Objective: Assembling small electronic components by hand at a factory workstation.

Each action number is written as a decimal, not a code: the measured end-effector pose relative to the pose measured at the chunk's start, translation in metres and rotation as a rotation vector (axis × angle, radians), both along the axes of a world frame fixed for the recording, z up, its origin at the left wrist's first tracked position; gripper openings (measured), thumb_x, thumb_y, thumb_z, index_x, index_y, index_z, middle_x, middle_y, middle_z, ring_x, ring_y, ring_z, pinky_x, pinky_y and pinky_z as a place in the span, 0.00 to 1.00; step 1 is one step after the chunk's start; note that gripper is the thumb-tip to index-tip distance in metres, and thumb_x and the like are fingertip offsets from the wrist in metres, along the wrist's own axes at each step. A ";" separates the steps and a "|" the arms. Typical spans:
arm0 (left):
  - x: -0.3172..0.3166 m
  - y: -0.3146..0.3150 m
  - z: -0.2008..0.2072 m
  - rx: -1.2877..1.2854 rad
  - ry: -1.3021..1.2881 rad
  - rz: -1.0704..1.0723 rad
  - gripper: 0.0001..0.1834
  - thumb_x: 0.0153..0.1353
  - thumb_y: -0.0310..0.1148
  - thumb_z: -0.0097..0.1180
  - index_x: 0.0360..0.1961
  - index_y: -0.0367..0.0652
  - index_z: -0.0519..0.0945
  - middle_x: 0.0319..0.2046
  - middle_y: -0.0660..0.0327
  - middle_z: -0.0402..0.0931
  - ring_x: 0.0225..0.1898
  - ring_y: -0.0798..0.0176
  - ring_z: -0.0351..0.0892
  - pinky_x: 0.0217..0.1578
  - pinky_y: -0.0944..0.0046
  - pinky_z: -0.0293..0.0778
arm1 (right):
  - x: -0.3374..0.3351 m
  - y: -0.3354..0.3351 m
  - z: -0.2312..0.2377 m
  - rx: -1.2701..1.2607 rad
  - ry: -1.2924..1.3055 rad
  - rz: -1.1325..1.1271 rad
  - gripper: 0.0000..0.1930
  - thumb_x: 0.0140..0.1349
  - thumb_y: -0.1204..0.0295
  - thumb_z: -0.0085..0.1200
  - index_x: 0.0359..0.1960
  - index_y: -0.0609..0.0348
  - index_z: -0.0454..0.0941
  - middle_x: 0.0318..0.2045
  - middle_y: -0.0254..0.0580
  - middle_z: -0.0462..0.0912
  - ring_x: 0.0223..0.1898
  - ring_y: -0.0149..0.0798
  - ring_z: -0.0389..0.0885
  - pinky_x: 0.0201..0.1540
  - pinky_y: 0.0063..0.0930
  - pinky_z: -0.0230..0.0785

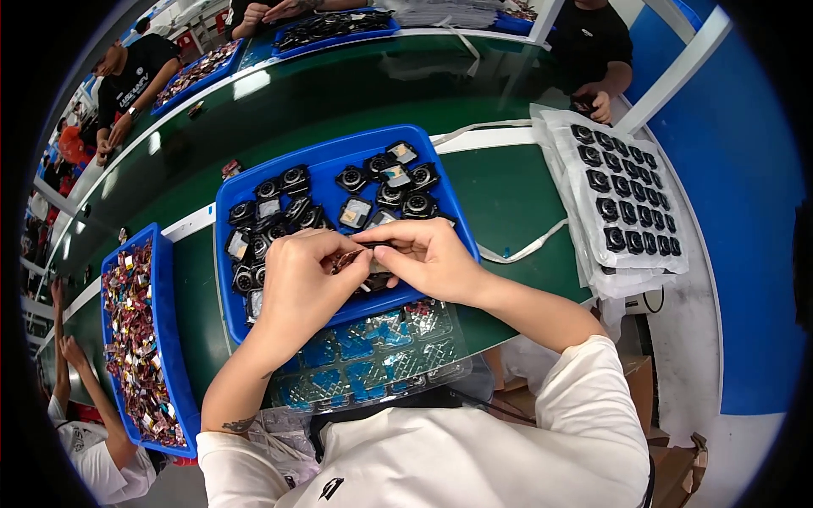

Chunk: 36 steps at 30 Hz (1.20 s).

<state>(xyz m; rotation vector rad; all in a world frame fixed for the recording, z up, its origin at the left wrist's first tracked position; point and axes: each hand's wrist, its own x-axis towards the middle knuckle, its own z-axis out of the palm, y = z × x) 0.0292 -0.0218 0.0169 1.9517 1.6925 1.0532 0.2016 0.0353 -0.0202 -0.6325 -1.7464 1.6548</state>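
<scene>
Black part (378, 267) is getting close handwork, seemingly; left grip (312, 269) and right grip (434, 258) are pinching it, the next move probably needing steadiness.

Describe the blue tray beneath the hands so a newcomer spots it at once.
On the green table, find the person's left hand and right hand. The blue tray lies beneath them. Unlike the blue bin of small reddish parts to its left, it holds black parts, many round-faced.
</scene>
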 end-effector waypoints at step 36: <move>-0.008 0.014 -0.007 -0.359 -0.646 -0.142 0.07 0.56 0.25 0.62 0.34 0.32 0.80 0.27 0.59 0.82 0.29 0.73 0.80 0.31 0.76 0.74 | 0.006 0.001 -0.001 0.103 0.220 -0.207 0.12 0.60 0.82 0.53 0.46 0.69 0.75 0.41 0.46 0.82 0.41 0.31 0.81 0.44 0.21 0.75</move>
